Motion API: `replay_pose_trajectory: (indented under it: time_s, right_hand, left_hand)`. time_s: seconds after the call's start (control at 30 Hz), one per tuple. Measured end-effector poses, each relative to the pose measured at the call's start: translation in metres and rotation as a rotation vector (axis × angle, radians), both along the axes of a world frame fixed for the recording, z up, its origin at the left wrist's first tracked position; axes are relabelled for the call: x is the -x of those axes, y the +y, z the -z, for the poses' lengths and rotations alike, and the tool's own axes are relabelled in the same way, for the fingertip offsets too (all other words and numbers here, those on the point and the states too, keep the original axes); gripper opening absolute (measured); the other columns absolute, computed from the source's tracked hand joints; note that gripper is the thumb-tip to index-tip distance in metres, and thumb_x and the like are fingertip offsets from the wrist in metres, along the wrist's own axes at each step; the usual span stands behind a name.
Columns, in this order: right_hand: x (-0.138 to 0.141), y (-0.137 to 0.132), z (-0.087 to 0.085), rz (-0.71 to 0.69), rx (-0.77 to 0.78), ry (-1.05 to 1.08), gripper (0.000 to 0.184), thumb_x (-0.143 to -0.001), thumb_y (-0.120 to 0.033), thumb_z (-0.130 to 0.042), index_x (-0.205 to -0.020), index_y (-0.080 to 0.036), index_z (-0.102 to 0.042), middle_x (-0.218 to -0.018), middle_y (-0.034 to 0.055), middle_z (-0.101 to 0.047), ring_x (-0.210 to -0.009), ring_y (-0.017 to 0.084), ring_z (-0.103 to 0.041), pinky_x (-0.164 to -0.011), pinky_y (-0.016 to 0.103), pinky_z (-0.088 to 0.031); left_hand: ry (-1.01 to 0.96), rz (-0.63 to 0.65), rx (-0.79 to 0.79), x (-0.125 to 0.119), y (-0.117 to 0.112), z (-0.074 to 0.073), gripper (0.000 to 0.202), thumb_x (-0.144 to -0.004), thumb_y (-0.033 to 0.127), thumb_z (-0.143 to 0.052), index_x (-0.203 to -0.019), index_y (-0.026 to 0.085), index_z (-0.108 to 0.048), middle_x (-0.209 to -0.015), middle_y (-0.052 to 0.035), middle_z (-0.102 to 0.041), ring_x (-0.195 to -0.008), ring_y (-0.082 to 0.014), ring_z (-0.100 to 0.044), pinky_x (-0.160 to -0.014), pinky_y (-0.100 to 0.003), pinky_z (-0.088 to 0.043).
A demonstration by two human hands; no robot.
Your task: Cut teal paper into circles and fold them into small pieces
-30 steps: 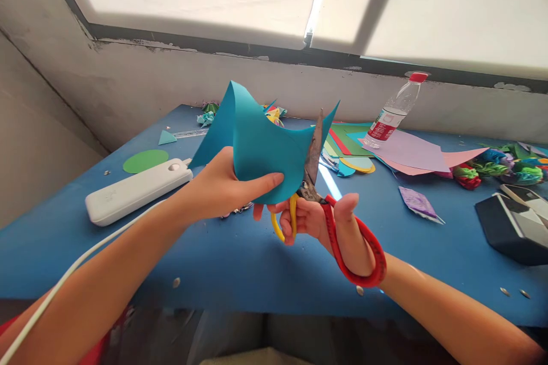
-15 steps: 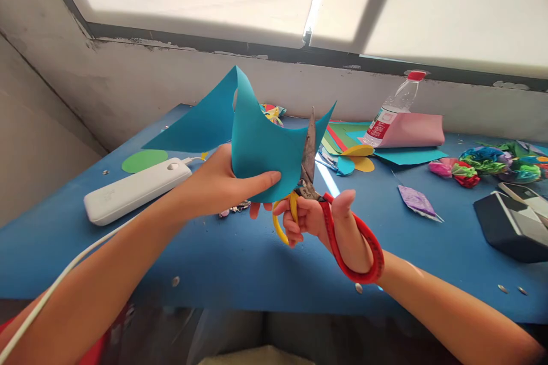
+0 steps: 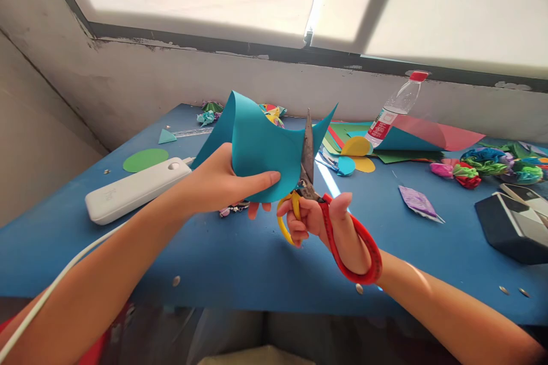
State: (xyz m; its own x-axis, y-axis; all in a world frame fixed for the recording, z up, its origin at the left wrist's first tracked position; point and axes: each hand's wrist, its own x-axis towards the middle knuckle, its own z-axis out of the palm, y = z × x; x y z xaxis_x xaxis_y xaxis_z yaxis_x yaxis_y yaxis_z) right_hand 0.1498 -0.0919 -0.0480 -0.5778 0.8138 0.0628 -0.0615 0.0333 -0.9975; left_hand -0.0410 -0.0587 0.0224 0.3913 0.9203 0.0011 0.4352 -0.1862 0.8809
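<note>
A bent sheet of teal paper is pinched in my left hand, thumb on its front face and fingers behind. Its upper edge is cut in a curve, with a pointed strip standing off to the right. My right hand holds scissors with one yellow and one red handle. Fingers pass through the yellow loop, and the larger red loop lies round the thumb and its base. The blades point upward at the paper's right side, between the main sheet and the pointed strip.
On the blue table lie a white power bank with a cable, a green paper circle, yellow paper circles and crumpled paper flowers. A bottle leans over coloured sheets at the back. A dark box stands right.
The teal sheet's left part has swung down and inward, uncovering crumpled paper and a small teal scrap behind it. By the bottle, the pink and blue sheets have shifted. Both hands stay nearly in place.
</note>
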Motion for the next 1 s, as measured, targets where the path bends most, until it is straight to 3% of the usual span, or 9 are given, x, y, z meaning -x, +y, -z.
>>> replay_pose_trajectory:
  time_s: [0.13, 0.57, 1.0]
  right_hand:
    - [0.0, 0.0, 0.001, 0.018, 0.003, -0.01, 0.084, -0.065, -0.087, -0.008, -0.089, -0.017, -0.047, -0.069, -0.0018, -0.029, -0.058, 0.013, -0.029, -0.056, 0.029, -0.036]
    - [-0.004, 0.006, 0.013, 0.063, 0.035, -0.067, 0.085, -0.063, -0.088, -0.007, -0.087, -0.017, -0.048, -0.065, -0.0036, -0.025, -0.055, 0.011, -0.024, -0.051, 0.026, -0.032]
    - [-0.004, 0.005, 0.011, 0.095, 0.067, -0.069, 0.085, -0.061, -0.09, -0.014, -0.085, -0.017, -0.049, -0.061, -0.0053, -0.025, -0.052, 0.009, -0.022, -0.046, 0.024, -0.028]
  left_hand:
    - [0.003, 0.002, 0.018, 0.002, 0.001, 0.001, 0.024, -0.073, 0.039, -0.064, -0.061, 0.018, -0.063, -0.052, -0.0037, -0.066, -0.04, -0.016, -0.06, -0.036, -0.021, -0.043]
    - [-0.027, 0.018, 0.052, 0.001, 0.001, -0.002, 0.022, -0.076, 0.033, -0.061, -0.062, 0.017, -0.063, -0.051, -0.0006, -0.065, -0.037, -0.0129, -0.058, -0.035, -0.018, -0.044]
    - [-0.094, 0.043, 0.082, 0.001, 0.0, -0.003, 0.021, -0.077, 0.025, -0.058, -0.061, 0.013, -0.062, -0.05, -0.0012, -0.063, -0.037, -0.0107, -0.056, -0.035, -0.015, -0.042]
